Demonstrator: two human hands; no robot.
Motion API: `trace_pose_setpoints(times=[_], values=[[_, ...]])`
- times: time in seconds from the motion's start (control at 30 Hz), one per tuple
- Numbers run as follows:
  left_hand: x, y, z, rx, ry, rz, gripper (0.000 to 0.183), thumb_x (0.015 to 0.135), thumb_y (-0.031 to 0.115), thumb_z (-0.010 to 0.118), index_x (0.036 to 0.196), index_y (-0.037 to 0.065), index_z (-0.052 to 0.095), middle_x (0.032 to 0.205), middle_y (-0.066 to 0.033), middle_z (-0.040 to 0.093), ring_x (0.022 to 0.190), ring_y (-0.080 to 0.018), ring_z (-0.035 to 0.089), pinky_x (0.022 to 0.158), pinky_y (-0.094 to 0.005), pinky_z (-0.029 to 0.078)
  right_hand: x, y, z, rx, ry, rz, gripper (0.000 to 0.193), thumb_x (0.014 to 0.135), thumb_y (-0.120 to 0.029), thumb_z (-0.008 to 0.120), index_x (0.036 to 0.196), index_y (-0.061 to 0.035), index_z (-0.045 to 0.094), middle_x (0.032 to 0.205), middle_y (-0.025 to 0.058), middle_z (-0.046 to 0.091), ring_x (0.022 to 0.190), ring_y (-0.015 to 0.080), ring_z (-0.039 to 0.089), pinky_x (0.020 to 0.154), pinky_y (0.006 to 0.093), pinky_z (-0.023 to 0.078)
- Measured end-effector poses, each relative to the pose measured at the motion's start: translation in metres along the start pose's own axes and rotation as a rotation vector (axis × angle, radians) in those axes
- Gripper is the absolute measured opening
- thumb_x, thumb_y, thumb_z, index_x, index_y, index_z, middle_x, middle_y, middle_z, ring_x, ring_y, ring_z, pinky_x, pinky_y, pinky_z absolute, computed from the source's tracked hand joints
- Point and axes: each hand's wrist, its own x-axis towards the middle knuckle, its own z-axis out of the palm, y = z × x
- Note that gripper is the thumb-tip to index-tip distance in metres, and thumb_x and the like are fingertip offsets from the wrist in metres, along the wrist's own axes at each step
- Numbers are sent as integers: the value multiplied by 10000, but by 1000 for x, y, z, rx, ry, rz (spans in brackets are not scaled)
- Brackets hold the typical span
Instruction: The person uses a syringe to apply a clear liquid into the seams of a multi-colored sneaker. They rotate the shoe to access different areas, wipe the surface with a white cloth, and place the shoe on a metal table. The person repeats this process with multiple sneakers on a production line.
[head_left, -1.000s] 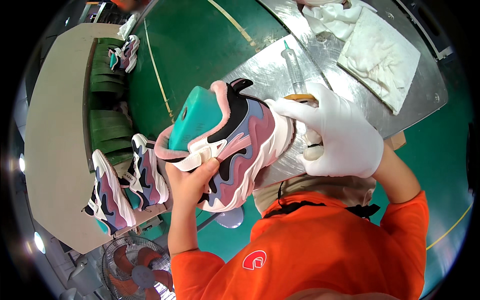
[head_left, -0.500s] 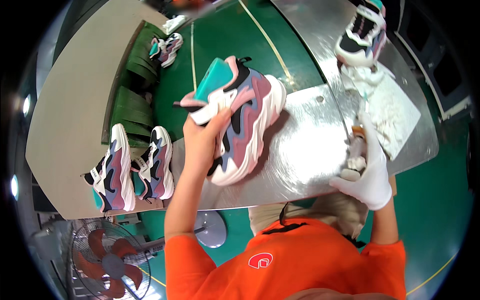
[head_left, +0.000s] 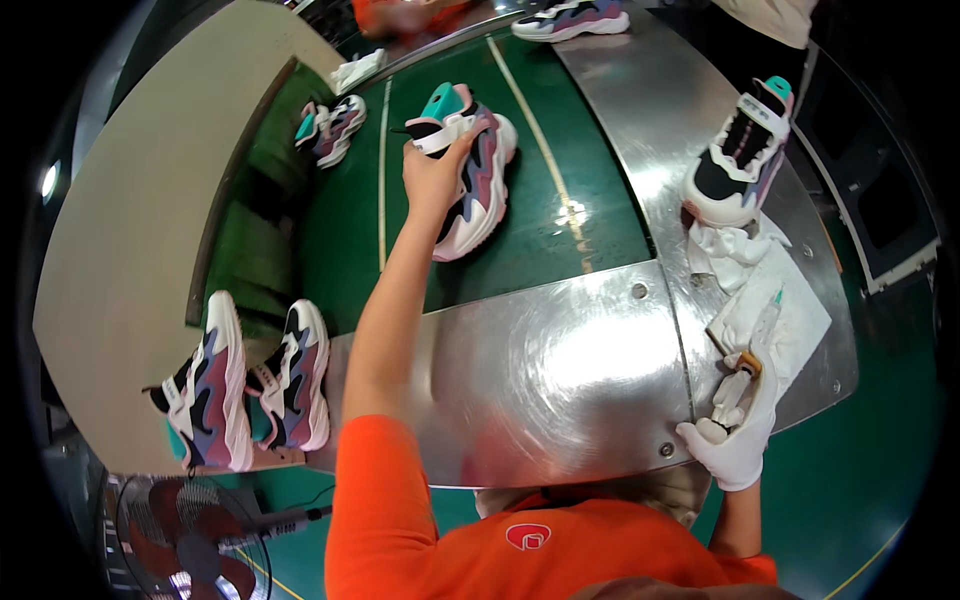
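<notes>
Over the far part of the green belt, my bare left hand (head_left: 432, 182) grips a chunky sneaker (head_left: 482, 185) at its white strap. The sneaker is pink, mauve, grey-blue and black, with a wavy white sole and a teal lining. Whether its sole touches the belt, I cannot tell. Low at the right, my white-gloved right hand (head_left: 738, 450) is curled around a translucent syringe (head_left: 764, 325) with a green tip and an amber collar. Beyond it a matching sneaker (head_left: 738, 160) sits on the metal table beside a crumpled white cloth (head_left: 725, 255).
A green belt (head_left: 520, 235) with pale lines runs away from the metal tabletop (head_left: 560, 370). Two more sneakers (head_left: 222, 390) stand at the left, near green flaps (head_left: 240, 250). Another sneaker (head_left: 338, 130) lies farther along. A fan (head_left: 195, 550) is low left; other people are beyond.
My left hand has carried the sneaker away from me, from above the metal tabletop to over the green belt. The right hand keeps the syringe. The view has shifted.
</notes>
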Motion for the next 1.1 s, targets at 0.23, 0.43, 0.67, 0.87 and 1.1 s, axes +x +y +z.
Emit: trace_pose_setpoints(times=[0.23,0.43,0.67,0.87,1.1], values=[[0,-2,23,463,23,221,755,786,452,709,1248,-72,424,1177,-263,576,1075,-395,589,905,-453,466,0,-5,-12,-68,10,-76,1055,485,-233,887,1357,45,363,1083,177,572,976,278,586,874,347,467],[-70,53,32,418,-103,536,683,886,333,649,1377,-62,385,1294,-281,515,1225,-371,498,1027,-414,381,0,-14,-20,27,-64,29,975,540,-199,879,1360,-15,383,1144,172,566,1028,299,594,914,371,481],[-94,163,173,139,-663,331,1039,759,582,692,1418,-112,287,1383,-328,421,1308,-400,423,1071,-396,342,-9,-4,-17,-166,92,-199,884,617,-359,831,1324,-30,414,1070,201,604,956,362,617,839,394,508],[-86,149,242,100,-689,267,970,611,616,763,1235,-86,521,1191,-282,602,1126,-402,580,964,-422,439,-9,3,-7,-143,-7,31,907,609,-399,809,1333,-17,418,1100,241,603,1005,375,609,870,391,498],[-136,183,157,283,-557,236,794,653,532,763,1129,-77,580,1076,-277,648,1046,-403,618,897,-429,467,-20,-15,-30,12,66,-20,882,625,-329,832,1345,-52,402,948,181,632,864,333,638,820,369,509]])
